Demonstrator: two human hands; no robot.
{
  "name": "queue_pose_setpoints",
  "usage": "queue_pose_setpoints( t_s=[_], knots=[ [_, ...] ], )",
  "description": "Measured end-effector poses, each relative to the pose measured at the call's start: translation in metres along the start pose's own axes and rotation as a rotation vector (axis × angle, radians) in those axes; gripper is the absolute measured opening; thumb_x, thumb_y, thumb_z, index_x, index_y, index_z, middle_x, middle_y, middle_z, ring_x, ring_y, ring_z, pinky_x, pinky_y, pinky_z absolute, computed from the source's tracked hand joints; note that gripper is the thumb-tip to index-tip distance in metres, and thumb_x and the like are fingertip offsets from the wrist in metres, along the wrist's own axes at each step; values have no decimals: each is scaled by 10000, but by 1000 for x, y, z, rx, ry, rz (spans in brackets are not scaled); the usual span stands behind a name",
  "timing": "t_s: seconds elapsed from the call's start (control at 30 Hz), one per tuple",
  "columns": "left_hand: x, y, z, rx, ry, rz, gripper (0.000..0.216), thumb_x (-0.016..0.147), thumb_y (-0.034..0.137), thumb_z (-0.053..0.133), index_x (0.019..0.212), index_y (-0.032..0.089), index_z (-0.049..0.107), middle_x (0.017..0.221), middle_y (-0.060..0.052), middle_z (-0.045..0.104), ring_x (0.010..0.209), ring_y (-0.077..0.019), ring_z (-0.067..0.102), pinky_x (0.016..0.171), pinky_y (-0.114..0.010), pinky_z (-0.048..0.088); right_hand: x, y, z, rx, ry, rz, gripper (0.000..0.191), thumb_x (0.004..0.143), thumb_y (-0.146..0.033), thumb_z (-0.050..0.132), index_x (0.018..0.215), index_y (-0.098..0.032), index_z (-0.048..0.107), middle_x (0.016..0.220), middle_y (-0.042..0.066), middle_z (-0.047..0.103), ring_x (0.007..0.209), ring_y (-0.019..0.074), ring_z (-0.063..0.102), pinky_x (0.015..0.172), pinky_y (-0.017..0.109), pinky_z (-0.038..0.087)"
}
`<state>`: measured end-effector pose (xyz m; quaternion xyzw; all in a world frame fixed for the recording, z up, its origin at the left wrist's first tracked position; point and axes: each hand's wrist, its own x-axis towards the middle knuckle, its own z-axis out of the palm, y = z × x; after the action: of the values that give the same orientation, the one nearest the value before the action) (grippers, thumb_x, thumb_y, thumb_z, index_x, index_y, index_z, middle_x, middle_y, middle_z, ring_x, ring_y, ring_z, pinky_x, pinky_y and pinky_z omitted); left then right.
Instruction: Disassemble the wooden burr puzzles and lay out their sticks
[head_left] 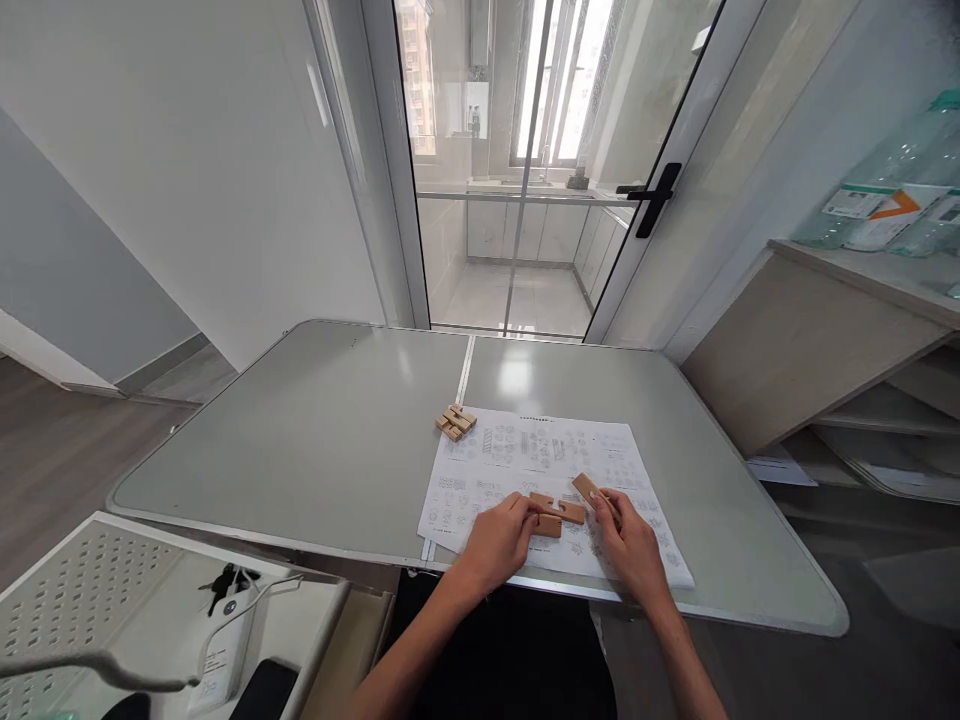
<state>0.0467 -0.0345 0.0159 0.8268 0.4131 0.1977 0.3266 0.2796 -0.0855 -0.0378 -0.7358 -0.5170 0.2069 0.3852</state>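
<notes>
My left hand (498, 543) rests on a printed instruction sheet (547, 455) and pinches the left end of two joined notched wooden pieces (556, 510) that lie flat on the paper. My right hand (631, 545) sits just right of them, its fingers closed on a third wooden piece (588, 489) that angles up to the left. A small bundle of several more wooden pieces (456, 421) lies apart at the sheet's far left corner, out of reach of both hands.
The grey folding table (315, 420) has a centre seam and rounded corners. A wooden shelf unit (840, 350) with plastic bottles stands right. A white perforated tray (97, 590) with cables and a phone sits low left. Glass doors stand behind.
</notes>
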Motion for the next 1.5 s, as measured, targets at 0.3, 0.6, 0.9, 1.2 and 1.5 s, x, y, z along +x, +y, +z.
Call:
queue_pose_setpoints(
  t_s=[0.3, 0.6, 0.9, 1.2, 1.5],
  knots=[
    [7, 8, 18, 306, 50, -11, 239, 1049, 262, 452, 1280, 220, 492, 1261, -84, 583, 886, -214, 715, 666, -331, 609, 0, -1, 1, -7, 1, 18, 496, 1017, -594, 395, 1260, -238, 640, 1182, 97, 754, 1050, 297, 705, 888, 408, 526],
    [13, 11, 24, 396, 29, -38, 295, 1046, 360, 508, 1292, 207, 448, 1286, -99, 564, 905, -234, 716, 669, -354, 616, 2, 9, 6, 3, 24, -122, 428, 1044, -521, 409, 1254, -229, 640, 1268, 118, 699, 1149, 292, 664, 983, 435, 517],
    [17, 3, 23, 361, 16, -3, 317, 1024, 389, 531, 1284, 219, 468, 1288, -114, 553, 895, -248, 710, 661, -354, 593, 1, 9, 5, -78, -25, -185, 435, 1066, -426, 368, 1333, -275, 677, 1284, 85, 647, 1148, 267, 666, 962, 409, 544],
    [22, 12, 26, 205, 118, 246, 354, 957, 349, 645, 1280, 232, 560, 1378, -126, 602, 1274, -331, 583, 1069, -505, 497, 2, 5, 2, 37, -59, -205, 402, 1069, -455, 376, 1199, -247, 693, 1253, 99, 683, 1154, 265, 664, 1000, 411, 531],
    [29, 3, 44, 197, -64, 431, 658, 987, 494, 625, 1552, 245, 398, 1625, -113, 473, 1582, -321, 295, 1282, -535, 288, 3, 9, 3, 123, -30, -156, 365, 1034, -483, 463, 1189, -219, 664, 1225, 111, 690, 1000, 253, 690, 922, 415, 548]
  ],
)
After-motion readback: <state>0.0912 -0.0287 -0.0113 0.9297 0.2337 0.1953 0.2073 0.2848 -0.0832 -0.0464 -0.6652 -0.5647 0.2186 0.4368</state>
